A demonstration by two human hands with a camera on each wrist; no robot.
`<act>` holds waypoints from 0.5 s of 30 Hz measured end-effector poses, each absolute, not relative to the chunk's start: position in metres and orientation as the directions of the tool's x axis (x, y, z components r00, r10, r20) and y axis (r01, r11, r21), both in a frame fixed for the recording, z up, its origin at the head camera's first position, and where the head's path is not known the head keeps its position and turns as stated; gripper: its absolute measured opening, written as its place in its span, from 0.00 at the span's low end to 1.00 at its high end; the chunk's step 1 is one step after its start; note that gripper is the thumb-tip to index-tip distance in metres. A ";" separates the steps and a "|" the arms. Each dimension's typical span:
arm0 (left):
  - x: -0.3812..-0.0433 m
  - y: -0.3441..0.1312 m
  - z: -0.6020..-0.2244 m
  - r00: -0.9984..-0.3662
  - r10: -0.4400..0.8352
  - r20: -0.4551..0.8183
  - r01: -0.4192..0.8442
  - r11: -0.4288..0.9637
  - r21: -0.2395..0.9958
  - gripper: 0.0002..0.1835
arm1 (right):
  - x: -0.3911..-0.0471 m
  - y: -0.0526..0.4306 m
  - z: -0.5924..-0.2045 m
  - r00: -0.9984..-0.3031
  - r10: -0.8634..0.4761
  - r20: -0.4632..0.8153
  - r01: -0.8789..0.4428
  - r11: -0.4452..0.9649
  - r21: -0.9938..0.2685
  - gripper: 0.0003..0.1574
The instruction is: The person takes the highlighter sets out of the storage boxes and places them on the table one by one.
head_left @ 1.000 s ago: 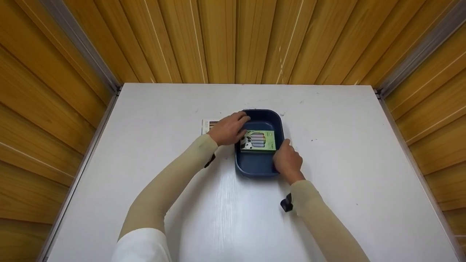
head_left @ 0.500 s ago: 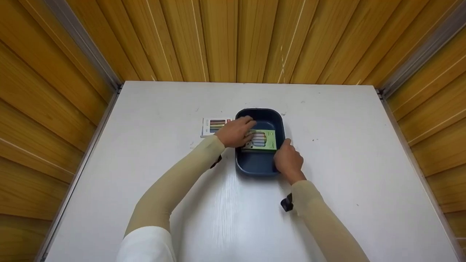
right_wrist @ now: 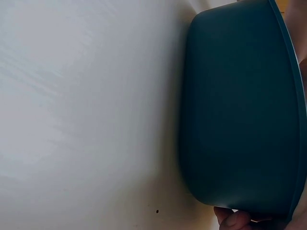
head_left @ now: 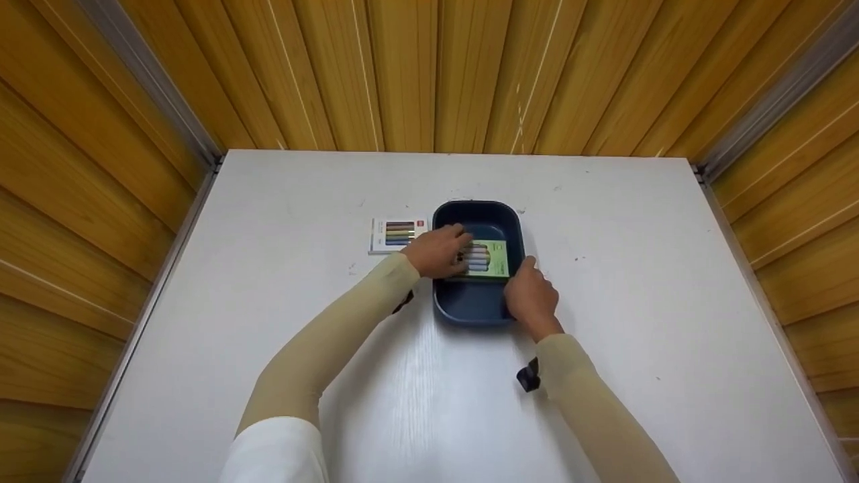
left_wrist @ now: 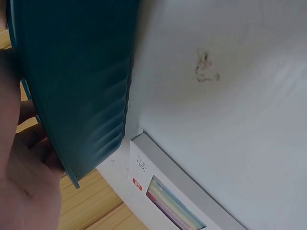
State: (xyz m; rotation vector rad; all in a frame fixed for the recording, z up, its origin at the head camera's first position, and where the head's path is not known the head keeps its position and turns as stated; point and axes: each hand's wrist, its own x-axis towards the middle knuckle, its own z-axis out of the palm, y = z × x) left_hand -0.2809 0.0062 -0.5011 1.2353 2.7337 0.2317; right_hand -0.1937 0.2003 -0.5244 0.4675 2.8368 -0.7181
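A dark blue rectangular bin [head_left: 476, 302] stands on the table with a flat green box printed with a row of pen-like sticks [head_left: 496, 258] across its inside. My left hand [head_left: 435, 253] reaches over the bin's left rim and holds the green box at its left end, fingers bent and thumb near the close edge; how firmly is hidden. With my right hand [head_left: 532, 298] I grip the bin's right rim near the front corner. In the right wrist view, fingertips [right_wrist: 234, 221] show under the bin's edge. The left wrist view shows the bin's ribbed outer wall [left_wrist: 86, 96].
Left of the bin lies a white box with a window showing coloured pens [head_left: 397, 236], close to my left wrist. The white table [head_left: 624, 302] is ringed by yellow wood-look panels [head_left: 402, 74] at the back and sides.
My left hand has moved right, from beside the rim onto the green box, and its fingers have drawn closer together. More of the white box shows. My right hand stays on the bin.
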 end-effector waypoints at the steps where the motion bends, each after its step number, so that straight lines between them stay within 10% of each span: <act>1: -0.281 0.007 -0.501 -0.656 0.753 -0.063 0.733 0.654 0.185 0.30 | -0.194 0.200 -0.524 -0.935 0.260 -0.241 0.344 0.832 -0.435 0.30; 15: -0.279 0.020 -0.504 -0.675 0.719 -0.162 0.711 0.694 0.117 0.40 | -0.193 0.201 -0.526 -0.947 0.255 -0.193 0.315 0.854 -0.413 0.22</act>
